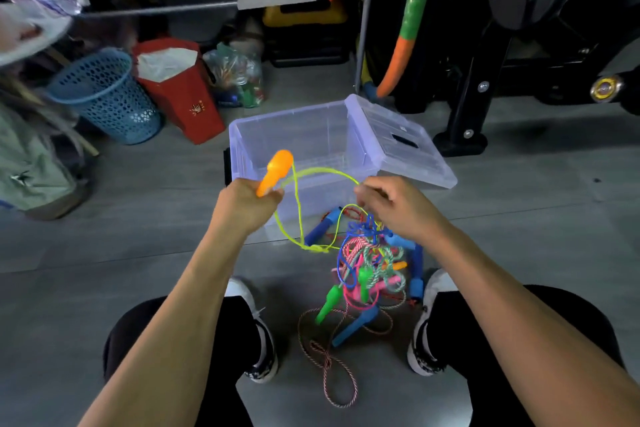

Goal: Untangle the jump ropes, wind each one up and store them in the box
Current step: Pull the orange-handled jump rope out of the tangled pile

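Observation:
My left hand (247,199) grips an orange handle (276,171) of a yellow-green jump rope (297,218). The rope loops from the handle across to my right hand (393,204), which pinches it above the tangle. A knot in this rope (317,248) hangs near the floor. Below my right hand lies a tangled pile of jump ropes (367,270) with blue, green, pink and orange handles. A red-and-white twisted rope (327,362) trails toward me between my feet. The clear plastic box (242,146) stands open just beyond my hands, with nothing visible inside.
The box's lid (405,146) leans at its right side. A blue mesh basket (107,97) and a red paper bag (183,94) stand at the back left. Black exercise equipment (519,45) fills the back right. My shoes (258,333) flank the pile on the grey floor.

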The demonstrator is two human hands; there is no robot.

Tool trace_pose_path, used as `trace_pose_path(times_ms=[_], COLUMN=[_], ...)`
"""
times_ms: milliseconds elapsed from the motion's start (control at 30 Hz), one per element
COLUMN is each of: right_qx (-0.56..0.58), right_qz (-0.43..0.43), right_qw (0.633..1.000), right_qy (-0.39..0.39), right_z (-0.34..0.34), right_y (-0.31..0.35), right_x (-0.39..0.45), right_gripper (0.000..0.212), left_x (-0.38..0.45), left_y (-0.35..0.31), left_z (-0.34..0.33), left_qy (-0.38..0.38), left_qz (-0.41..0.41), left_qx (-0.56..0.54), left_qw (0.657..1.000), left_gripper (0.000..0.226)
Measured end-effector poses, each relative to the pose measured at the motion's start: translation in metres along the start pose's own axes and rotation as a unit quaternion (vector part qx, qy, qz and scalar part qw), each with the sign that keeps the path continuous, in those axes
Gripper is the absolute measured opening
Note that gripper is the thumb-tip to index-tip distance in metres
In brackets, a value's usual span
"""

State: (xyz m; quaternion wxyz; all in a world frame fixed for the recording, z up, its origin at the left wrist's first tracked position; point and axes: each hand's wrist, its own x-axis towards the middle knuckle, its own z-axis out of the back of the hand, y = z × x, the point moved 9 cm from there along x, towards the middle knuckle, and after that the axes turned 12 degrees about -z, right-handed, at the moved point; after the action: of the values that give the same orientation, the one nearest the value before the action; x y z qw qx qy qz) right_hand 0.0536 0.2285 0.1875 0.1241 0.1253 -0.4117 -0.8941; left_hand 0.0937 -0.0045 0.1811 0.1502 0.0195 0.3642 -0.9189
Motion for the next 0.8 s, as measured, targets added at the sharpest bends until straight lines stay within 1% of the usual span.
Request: trace_pose_path(times_ms=[33, 67, 133, 167, 233, 300, 367, 433, 500, 533, 600, 633, 667, 700, 733, 767, 800], right_qx=[0.011, 0.013, 0.005, 0.004, 0.018, 0.021, 0.032, 0.030, -0.045, -0.096, -0.184, -0.215, -0.240, -0.254, -0.262, -0.273, -0.292], right_qz=[0.012, 0.019, 0.019, 0.016, 0.012, 0.012, 0.003, -0.004, -0.010, -0.010, -0.019, -0.025, -0.031, -0.039, -0.050, -0.066, -0.082], right_qw=[1.000, 1.000, 1.000, 1.000, 1.000, 1.000, 0.999, 0.999, 0.998, 0.994, 0.980, 0.973, 0.967, 0.964, 0.962, 0.958, 0.951], right_qy=[-0.008, -0.008, 0.008, 0.012, 0.010, 0.007, 0.021, 0.044, 0.048, 0.053, 0.075, 0.080, 0.076, 0.064, 0.058, 0.060, 0.065], right_z=[0.005, 0.007, 0.003, 0.001, -0.001, -0.003, -0.004, -0.009, -0.018, -0.025, -0.040, -0.046, -0.049, -0.048, -0.048, -0.049, -0.050], right_y=[0.011, 0.019, 0.025, 0.025, 0.026, 0.027, 0.018, 0.004, -0.018, -0.027, -0.045, -0.052, -0.057, -0.061, -0.064, -0.068, -0.072], right_x=[-0.003, -0.005, -0.006, -0.005, -0.003, -0.003, -0.001, 0.002, 0.004, 0.005, 0.003, 0.002, 0.002, 0.002, 0.001, 0.000, 0.000], right_gripper=[0.031, 0.029, 0.027, 0.027, 0.027, 0.028, 0.026, 0.025, 0.027, 0.026, 0.026, 0.025, 0.023, 0.019, 0.012, 0.007, 0.007], left_x=[0.000, 0.000, -0.007, -0.012, -0.018, -0.016, -0.013, -0.011, -0.014, -0.017, -0.017, -0.015, -0.014, -0.013, -0.014, -0.014, -0.015], left_y=[-0.005, -0.014, -0.043, -0.055, -0.068, -0.067, -0.066, -0.068, -0.074, -0.077, -0.077, -0.074, -0.072, -0.069, -0.067, -0.064, -0.062], left_z=[-0.001, -0.003, -0.012, -0.020, -0.041, -0.052, -0.049, -0.042, -0.038, -0.035, -0.023, -0.015, -0.008, -0.004, -0.003, -0.005, -0.010], left_qy=[-0.002, -0.001, 0.026, 0.053, 0.104, 0.113, 0.087, 0.055, 0.048, 0.042, 0.022, 0.011, 0.002, -0.002, -0.001, 0.002, 0.006], left_qz=[-0.032, -0.069, -0.136, -0.161, -0.195, -0.179, -0.140, -0.129, -0.132, -0.130, -0.115, -0.110, -0.108, -0.106, -0.103, -0.096, -0.084], left_qx=[0.004, -0.042, -0.181, -0.197, -0.158, -0.151, -0.224, -0.311, -0.371, -0.411, -0.507, -0.546, -0.571, -0.583, -0.584, -0.578, -0.566], left_qw=[0.999, 0.997, 0.974, 0.966, 0.962, 0.966, 0.961, 0.940, 0.918, 0.901, 0.854, 0.830, 0.814, 0.806, 0.805, 0.810, 0.820], left_gripper=[0.036, 0.028, 0.012, 0.012, 0.025, 0.032, 0.028, 0.026, 0.025, 0.027, 0.032, 0.036, 0.039, 0.042, 0.042, 0.039, 0.034])
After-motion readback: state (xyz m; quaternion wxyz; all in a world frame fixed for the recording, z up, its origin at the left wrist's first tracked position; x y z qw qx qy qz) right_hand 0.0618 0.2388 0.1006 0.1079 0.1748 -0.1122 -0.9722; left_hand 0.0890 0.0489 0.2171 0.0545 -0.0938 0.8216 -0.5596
